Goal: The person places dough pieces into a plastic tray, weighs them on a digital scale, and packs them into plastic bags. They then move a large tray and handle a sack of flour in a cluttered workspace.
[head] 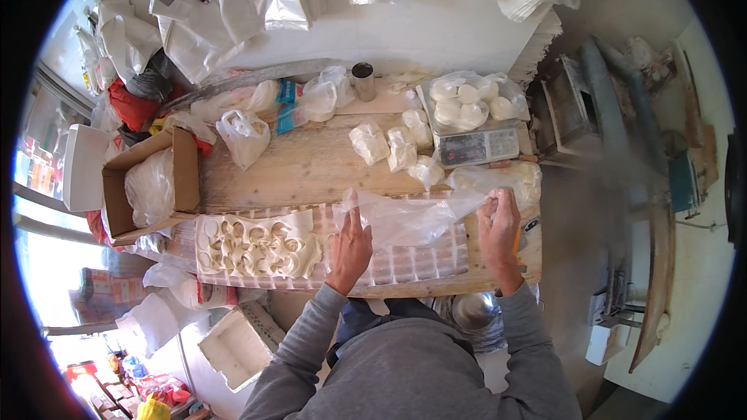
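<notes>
A clear plastic bag [402,219] is stretched between my hands above a plaid cloth [408,262]. My right hand [499,227] is closed around the gathered right end of the bag. My left hand [352,242] is at the bag's left end with the index finger extended; whether it pinches the film cannot be told. Left of it, a sheet of dough with round cut-outs [257,245] lies on the cloth. Beyond the bag stand several small filled bags [369,143]. A digital scale [478,147] holds a clear bag of pale dough rounds [464,102].
A cardboard box [187,169] with plastic inside stands on the wooden table [303,169] at left. A tied white bag [244,137] and a metal cup [363,81] are farther back. A foam box [239,344] is below the table's front edge, and a metal pot [475,309] near my right forearm.
</notes>
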Motion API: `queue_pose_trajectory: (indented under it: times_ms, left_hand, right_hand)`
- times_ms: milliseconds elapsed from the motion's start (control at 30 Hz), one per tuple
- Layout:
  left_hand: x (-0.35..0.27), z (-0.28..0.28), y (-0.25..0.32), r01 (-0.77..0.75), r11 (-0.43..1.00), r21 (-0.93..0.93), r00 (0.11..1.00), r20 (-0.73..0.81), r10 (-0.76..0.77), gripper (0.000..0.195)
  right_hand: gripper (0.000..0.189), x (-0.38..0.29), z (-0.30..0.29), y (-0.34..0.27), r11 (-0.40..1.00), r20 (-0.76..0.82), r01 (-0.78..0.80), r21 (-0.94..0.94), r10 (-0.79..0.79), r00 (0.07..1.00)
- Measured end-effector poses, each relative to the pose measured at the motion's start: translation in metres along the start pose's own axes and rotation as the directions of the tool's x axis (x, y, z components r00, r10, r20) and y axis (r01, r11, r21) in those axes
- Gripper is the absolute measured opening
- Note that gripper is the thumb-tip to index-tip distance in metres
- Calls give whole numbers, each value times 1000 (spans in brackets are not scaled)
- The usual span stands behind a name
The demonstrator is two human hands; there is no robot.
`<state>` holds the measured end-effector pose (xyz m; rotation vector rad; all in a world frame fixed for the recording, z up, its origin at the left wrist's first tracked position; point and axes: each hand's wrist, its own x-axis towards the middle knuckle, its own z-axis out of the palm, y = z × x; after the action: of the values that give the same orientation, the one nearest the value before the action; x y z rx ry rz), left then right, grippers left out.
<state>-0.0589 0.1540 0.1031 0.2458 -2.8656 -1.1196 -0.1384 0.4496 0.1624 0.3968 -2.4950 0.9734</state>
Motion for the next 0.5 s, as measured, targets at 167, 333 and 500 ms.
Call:
queue_pose_trajectory:
  times_ms: [167, 333, 500]
  left_hand:
    - [-3, -3, -10, -35, 999, 19, 999, -31, 35, 82]
    - [-8, -25, -48, 29, 971, 238, 994, -108, -3, 83]
    - [-24, -66, -47, 234, 868, 437, 970, -38, -242, 76]
  right_hand:
    - [16, -10, 47, -82, 804, -130, 414, 428, -398, 908]
    - [14, -59, 250, -37, 883, 695, 457, 104, -393, 602]
    - [23, -98, 285, 37, 712, 425, 647, 271, -692, 584]
